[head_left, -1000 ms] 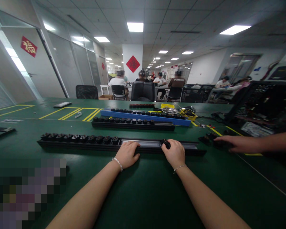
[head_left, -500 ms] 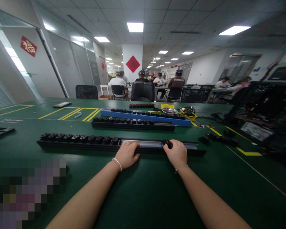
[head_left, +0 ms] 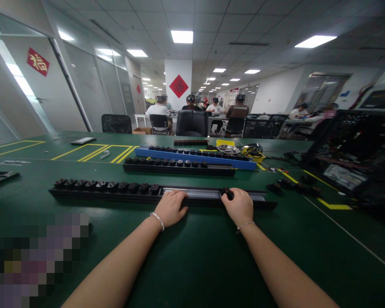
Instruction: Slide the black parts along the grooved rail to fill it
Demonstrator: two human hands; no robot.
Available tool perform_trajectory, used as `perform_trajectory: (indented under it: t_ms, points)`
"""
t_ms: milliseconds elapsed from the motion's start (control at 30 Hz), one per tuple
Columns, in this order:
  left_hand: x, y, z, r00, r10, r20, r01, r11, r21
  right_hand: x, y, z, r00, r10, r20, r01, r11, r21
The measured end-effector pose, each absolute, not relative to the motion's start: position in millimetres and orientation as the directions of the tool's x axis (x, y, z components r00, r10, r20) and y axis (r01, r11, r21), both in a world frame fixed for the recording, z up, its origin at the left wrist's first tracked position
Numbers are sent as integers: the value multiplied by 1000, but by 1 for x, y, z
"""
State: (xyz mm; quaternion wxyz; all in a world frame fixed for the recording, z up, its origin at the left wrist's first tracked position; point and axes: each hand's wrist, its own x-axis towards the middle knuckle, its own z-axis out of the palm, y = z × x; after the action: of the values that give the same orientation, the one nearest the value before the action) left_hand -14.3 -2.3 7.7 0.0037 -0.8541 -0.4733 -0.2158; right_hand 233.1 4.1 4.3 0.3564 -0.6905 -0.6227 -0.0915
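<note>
A long black rail [head_left: 109, 196] lies across the green table in front of me. Along its left part sits a row of black socket-like modules [head_left: 133, 188]; the right part shows a bare silvery channel [head_left: 205, 193]. My left hand [head_left: 170, 208] is closed over the rail's front wall near its middle, fingers over the edge and thumb in front. Further right, my right hand [head_left: 240, 207] pinches one black socket-like module [head_left: 227, 193] at the channel. The fingers partly hide this module, and I cannot tell whether it touches the channel.
Behind lie a second black rail [head_left: 179, 170] and a blue rail [head_left: 195, 158], both with modules. A metal dish [head_left: 229, 149] and yellow tray [head_left: 225, 142] stand further back. Loose black parts [head_left: 287, 185] lie at right, near a dark rack [head_left: 346, 149]. Several people sit beyond.
My right hand has shifted very slightly to the right with the module, which looks a little more tilted. My left hand stays in place on the rail.
</note>
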Motion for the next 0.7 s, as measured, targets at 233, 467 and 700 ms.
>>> perform_trajectory:
  t_ms: [233,467,700]
  points:
    - [-13,-4,10,448,822,352,817,-537,213,235,6,2,208,783,585,927,33,-374]
    - [-14,-3,9,454,813,364,812,-546,207,237,5,3,221,786,577,924,21,-383]
    - [-15,-3,8,463,801,380,805,-559,198,239,5,4,244,786,568,921,-4,-390]
